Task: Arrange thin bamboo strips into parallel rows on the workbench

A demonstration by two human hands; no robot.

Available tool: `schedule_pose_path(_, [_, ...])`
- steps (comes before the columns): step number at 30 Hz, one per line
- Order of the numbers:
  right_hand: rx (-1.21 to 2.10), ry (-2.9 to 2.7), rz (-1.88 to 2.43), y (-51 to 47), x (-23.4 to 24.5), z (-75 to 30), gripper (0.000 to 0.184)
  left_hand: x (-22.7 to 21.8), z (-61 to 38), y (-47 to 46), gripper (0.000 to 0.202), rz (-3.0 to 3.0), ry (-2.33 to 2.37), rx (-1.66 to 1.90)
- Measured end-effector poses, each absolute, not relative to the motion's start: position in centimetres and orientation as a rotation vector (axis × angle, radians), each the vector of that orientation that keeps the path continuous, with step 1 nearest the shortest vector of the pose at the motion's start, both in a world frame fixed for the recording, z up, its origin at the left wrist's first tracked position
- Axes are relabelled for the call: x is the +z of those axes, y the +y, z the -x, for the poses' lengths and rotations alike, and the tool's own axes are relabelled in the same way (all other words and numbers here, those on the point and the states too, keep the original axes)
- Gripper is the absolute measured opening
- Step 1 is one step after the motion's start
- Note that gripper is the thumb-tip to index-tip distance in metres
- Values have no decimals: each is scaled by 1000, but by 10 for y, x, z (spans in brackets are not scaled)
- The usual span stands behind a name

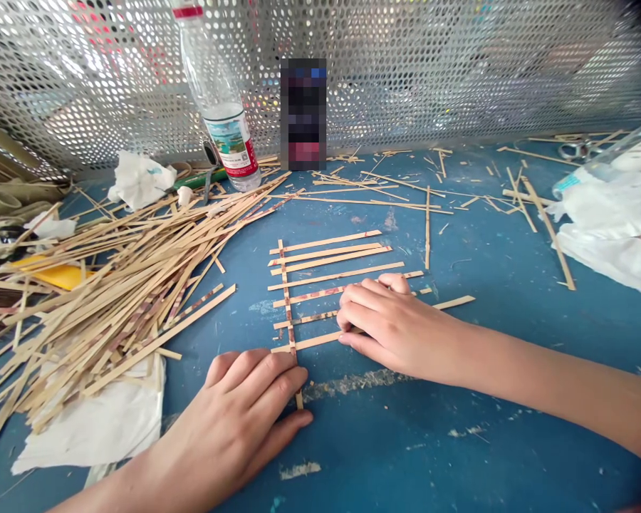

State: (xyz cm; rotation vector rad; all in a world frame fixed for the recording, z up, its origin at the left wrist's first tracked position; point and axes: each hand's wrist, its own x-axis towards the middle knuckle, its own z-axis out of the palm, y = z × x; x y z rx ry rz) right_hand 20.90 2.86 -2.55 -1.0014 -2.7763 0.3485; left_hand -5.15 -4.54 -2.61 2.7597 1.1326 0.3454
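Lying across the lengthwise strip [287, 292], my left hand [248, 407] has its thumb apart from the fingers, the strip's near end showing between. Curled, my right hand [387, 320] covers part of the nearest crosswise strips [319, 341]; whether it pinches one, I cannot tell.

It is bright, and the light is soft and even on the blue worktop [384, 456]. White dots of light shine through the metal screen [406, 78] along the back edge, and colors behind it look fuzzy. Shadows under the left hand [256, 402] and right hand [382, 320] are faint. Chunky squares (like toy blocks) hide a dark patch [303, 114] at the middle of the back edge.
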Motion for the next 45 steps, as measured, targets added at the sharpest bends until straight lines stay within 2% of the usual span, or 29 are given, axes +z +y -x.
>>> schedule_pose_path(16, [279, -2779, 955, 28, -26, -208, 18, -28, 53, -44, 28, -2769, 1139, 329])
schedule_pose_path(23, [197, -2563, 972, 32, -12, -210, 22, -27, 54, -45, 27, -2745, 1143, 378])
schedule_pose_path(25, [182, -2550, 875, 18, -10, -207, 22, -25, 56, -46, 26, -2731, 1143, 427])
schedule_pose_path(29, [109, -2629, 324, -20, -19, -196, 18, -18, 57, -48, 22, -2753, 1080, 525])
schedule_pose_path(31, [103, -2632, 253, -28, -27, -192, 19, -13, 56, -50, 23, -2861, 1101, 521])
schedule_pose_path(36, [188, -2670, 379, -22, -37, -188, 20, 0, 69, -41, 25, -3218, 1535, 302])
schedule_pose_path(39, [135, -2627, 336, -20, -39, -186, 19, 3, 99, -18, 31, -3223, 1933, 193])
schedule_pose_path(42, [60, -2557, 330, -19, -44, -182, 17, -1, 132, 9, 25, -3122, 2223, 35])
schedule_pose_path(45, [-40, -2502, 323, -17, -49, -179, 19, -13, 143, 25, 26, -3015, 2310, -74])
